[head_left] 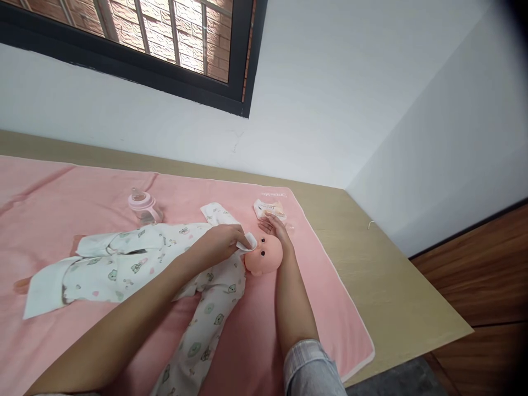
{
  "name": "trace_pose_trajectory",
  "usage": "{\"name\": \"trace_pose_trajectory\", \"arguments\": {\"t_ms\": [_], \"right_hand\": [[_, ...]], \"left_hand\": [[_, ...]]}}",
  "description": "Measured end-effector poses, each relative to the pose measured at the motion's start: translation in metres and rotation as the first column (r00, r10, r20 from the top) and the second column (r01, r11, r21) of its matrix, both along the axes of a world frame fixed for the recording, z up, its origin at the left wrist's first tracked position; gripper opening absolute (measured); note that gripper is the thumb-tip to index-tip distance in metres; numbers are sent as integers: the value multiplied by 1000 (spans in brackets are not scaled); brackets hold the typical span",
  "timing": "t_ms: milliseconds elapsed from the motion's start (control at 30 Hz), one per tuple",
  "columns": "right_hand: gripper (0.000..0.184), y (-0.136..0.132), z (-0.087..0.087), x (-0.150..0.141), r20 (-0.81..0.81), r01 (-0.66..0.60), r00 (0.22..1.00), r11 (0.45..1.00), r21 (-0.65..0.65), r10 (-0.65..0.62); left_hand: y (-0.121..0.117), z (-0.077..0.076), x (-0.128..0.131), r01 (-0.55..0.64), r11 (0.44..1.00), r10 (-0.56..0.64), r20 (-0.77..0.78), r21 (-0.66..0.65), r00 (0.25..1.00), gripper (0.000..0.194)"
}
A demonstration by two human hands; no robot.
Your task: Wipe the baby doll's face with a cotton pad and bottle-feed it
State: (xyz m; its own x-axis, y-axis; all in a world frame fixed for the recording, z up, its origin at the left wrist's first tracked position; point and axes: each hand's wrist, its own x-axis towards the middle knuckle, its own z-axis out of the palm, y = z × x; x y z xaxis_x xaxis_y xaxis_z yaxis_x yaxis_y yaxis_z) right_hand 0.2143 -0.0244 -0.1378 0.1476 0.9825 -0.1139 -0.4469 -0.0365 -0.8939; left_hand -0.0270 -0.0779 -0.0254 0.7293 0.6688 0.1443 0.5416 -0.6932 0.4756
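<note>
I see my left hand [223,242] pinching a white cloth [249,241] that hides the doll's [270,256] mouth; my right hand [275,226], loosely open, is partly hidden beside its head.

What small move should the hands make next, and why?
Probably a short, light stroke of the white cloth with the left hand. Its fingers pinch the cloth right at the lower face of the doll, below the eyes, and the right hand is beside the head, seemingly well placed to steady it.
</note>
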Motion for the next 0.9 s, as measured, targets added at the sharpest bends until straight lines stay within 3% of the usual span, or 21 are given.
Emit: {"name": "trace_pose_trajectory", "arguments": {"t_ms": [167,400,600,900], "right_hand": [[22,-2,2,0,11,1,1000,1000,1,-1],[22,-3,2,-1,21,7,1000,1000,11,-7],[24,4,-8,3,7,4,1000,1000,17,-4],[34,17,-25,10,-49,-36,998,997,69,39]], "left_hand": [[3,-10,4,9,1000,-9,12,22,1000,41],[-2,1,5,-75,997,76,5,-12,997,45],[-3,3,6,-97,995,97,2,1,995,42],[7,-12,8,-91,993,88,38,79,995,39]]}}
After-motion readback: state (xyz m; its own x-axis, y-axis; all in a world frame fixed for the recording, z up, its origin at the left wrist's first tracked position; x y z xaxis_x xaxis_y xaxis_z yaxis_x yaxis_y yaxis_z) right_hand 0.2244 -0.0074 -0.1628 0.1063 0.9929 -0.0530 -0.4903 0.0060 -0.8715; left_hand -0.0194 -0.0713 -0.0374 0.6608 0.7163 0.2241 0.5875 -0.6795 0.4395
